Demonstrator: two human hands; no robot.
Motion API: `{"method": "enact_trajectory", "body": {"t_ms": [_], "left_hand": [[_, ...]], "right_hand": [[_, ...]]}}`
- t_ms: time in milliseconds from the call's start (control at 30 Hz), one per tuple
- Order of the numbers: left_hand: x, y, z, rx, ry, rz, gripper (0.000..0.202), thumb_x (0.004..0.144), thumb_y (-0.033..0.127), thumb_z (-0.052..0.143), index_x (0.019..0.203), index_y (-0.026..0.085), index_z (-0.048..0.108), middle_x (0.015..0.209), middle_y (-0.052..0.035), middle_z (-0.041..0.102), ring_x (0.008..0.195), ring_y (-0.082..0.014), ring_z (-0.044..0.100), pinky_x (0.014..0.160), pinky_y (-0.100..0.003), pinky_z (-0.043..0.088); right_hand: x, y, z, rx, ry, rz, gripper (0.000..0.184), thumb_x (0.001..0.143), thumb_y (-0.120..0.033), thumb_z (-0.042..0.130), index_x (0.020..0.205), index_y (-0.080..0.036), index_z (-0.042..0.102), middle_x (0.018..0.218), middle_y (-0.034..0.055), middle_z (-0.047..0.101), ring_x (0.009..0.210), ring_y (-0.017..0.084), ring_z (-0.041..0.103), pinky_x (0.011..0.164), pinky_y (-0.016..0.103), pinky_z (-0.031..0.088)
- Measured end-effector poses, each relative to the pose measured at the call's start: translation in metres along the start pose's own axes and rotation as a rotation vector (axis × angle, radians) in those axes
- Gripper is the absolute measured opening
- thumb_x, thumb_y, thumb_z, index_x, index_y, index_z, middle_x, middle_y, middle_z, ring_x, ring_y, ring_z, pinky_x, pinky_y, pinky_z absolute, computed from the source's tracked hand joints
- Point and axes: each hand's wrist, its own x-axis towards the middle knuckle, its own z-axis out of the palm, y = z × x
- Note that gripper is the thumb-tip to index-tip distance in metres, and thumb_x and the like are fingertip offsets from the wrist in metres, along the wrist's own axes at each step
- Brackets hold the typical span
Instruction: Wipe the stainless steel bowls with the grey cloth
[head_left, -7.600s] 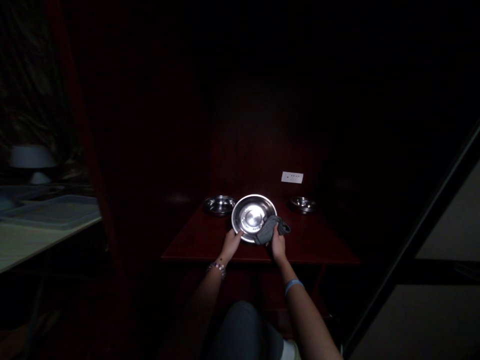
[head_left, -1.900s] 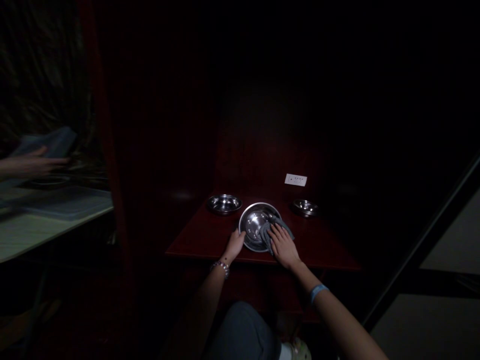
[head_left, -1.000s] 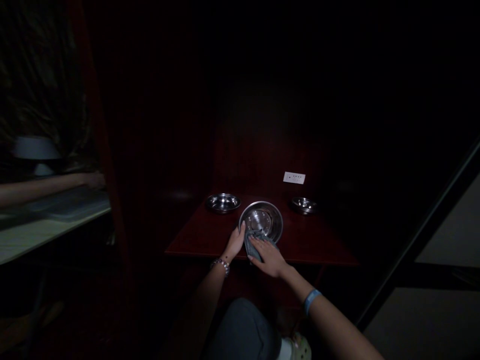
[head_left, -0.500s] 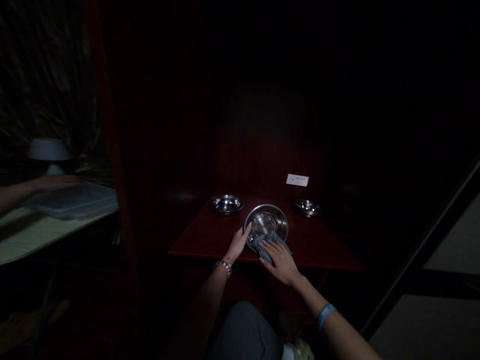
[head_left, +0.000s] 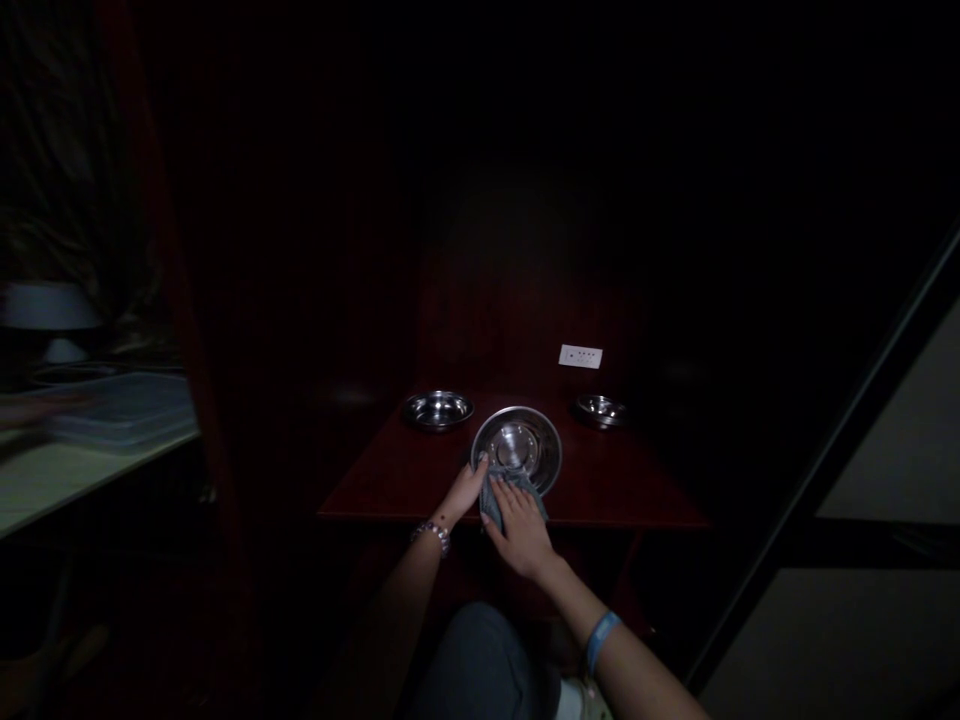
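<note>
A shiny stainless steel bowl (head_left: 551, 450) is tilted toward me near the front edge of the table, so its inside shows. My left hand (head_left: 465, 490) grips its left rim, thumb on the inner side and the other fingers hidden behind. Against the near inner wall and rim lies a grey cloth (head_left: 531, 484), bunched under the fingers of my right hand (head_left: 523, 532), which holds it to the metal. Farther back stand a shallow steel dish (head_left: 439, 424) on the left and a smaller steel bowl (head_left: 602, 421) on the right.
The dark red table (head_left: 382, 485) meets a back wall with a white socket plate (head_left: 580, 356). Beyond a partition on the left are a pale table (head_left: 45, 487), a clear plastic container (head_left: 127, 425), a white lamp (head_left: 51, 306) and another person's blurred hand (head_left: 30, 410).
My right hand has slid the cloth leftward along the bowl's near side, closer to my left hand, and the cloth is more bunched. The whole view has shifted slightly to the right.
</note>
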Motion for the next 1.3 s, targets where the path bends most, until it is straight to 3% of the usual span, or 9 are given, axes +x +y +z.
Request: {"method": "enact_trajectory", "body": {"t_ms": [133, 400, 533, 667, 900, 1133, 1233, 1300], "left_hand": [[0.000, 0.002, -0.001, -0.029, 0.024, -0.019, 0.071, 0.088, 0.066, 0.039, 0.124, 0.010, 0.062, 0.133, -0.0162, 0.063, 0.127, -0.0255, 0.057, 0.112, -0.036, 0.038], [-0.007, 0.016, 0.004, -0.085, 0.055, 0.026, 0.065, 0.091, 0.062, 0.040, 0.128, 0.013, 0.060, 0.135, -0.0131, 0.062, 0.130, -0.0248, 0.054, 0.114, -0.039, 0.034], [-0.008, 0.017, 0.006, -0.081, 0.070, 0.018, 0.064, 0.092, 0.060, 0.039, 0.129, 0.012, 0.059, 0.132, -0.0133, 0.064, 0.127, -0.0247, 0.057, 0.113, -0.038, 0.037], [-0.009, 0.018, 0.005, -0.069, 0.068, -0.003, 0.064, 0.091, 0.061, 0.040, 0.127, 0.012, 0.060, 0.129, -0.0141, 0.066, 0.121, -0.0256, 0.060, 0.108, -0.037, 0.042], [-0.009, 0.023, 0.005, -0.080, 0.081, -0.033, 0.063, 0.090, 0.062, 0.041, 0.122, 0.012, 0.062, 0.125, -0.0141, 0.068, 0.118, -0.0260, 0.062, 0.106, -0.037, 0.044], [-0.019, 0.034, 0.003, -0.087, -0.003, 0.051, 0.065, 0.084, 0.053, 0.059, 0.138, 0.018, 0.047, 0.135, -0.0101, 0.062, 0.124, -0.0230, 0.058, 0.111, -0.036, 0.040], [-0.024, 0.035, 0.001, 0.052, -0.044, 0.028, 0.067, 0.076, 0.052, 0.068, 0.133, 0.021, 0.055, 0.128, -0.0091, 0.067, 0.120, -0.0273, 0.061, 0.109, -0.039, 0.042], [-0.025, 0.033, 0.000, 0.125, -0.097, 0.024, 0.057, 0.072, 0.052, 0.071, 0.121, 0.023, 0.065, 0.121, -0.0085, 0.070, 0.117, -0.0296, 0.063, 0.107, -0.040, 0.044]], "right_hand": [[-0.001, 0.008, -0.010, 0.018, -0.047, -0.049, 0.061, 0.100, -0.048, 0.033, 0.154, -0.019, 0.029, 0.154, 0.0085, 0.041, 0.139, 0.028, 0.042, 0.113, 0.046, 0.034], [-0.007, 0.049, -0.041, -0.035, -0.114, -0.147, 0.052, 0.100, -0.045, 0.036, 0.149, -0.025, 0.041, 0.149, 0.0040, 0.049, 0.139, 0.024, 0.043, 0.116, 0.046, 0.031], [-0.005, 0.066, -0.051, -0.106, -0.049, -0.132, 0.047, 0.100, -0.043, 0.040, 0.142, -0.024, 0.051, 0.146, 0.0049, 0.053, 0.140, 0.025, 0.041, 0.120, 0.048, 0.024], [-0.002, 0.074, -0.049, -0.181, 0.057, -0.082, 0.047, 0.100, -0.039, 0.042, 0.141, -0.018, 0.052, 0.148, 0.0096, 0.049, 0.143, 0.025, 0.036, 0.123, 0.048, 0.018], [-0.006, 0.052, -0.034, -0.217, 0.100, 0.002, 0.046, 0.099, -0.033, 0.041, 0.139, -0.013, 0.054, 0.147, 0.0137, 0.050, 0.143, 0.027, 0.036, 0.123, 0.048, 0.019], [-0.007, 0.021, -0.020, -0.118, 0.074, 0.181, 0.046, 0.101, -0.034, 0.036, 0.139, -0.015, 0.055, 0.144, 0.0137, 0.053, 0.142, 0.029, 0.038, 0.121, 0.052, 0.020], [-0.002, 0.010, -0.012, -0.069, 0.048, 0.245, 0.047, 0.101, -0.035, 0.034, 0.140, -0.017, 0.054, 0.143, 0.0135, 0.054, 0.140, 0.030, 0.042, 0.119, 0.056, 0.023], [0.002, 0.002, -0.004, -0.049, 0.023, 0.286, 0.047, 0.101, -0.036, 0.034, 0.141, -0.018, 0.053, 0.143, 0.0131, 0.054, 0.139, 0.030, 0.043, 0.119, 0.056, 0.024]]}}
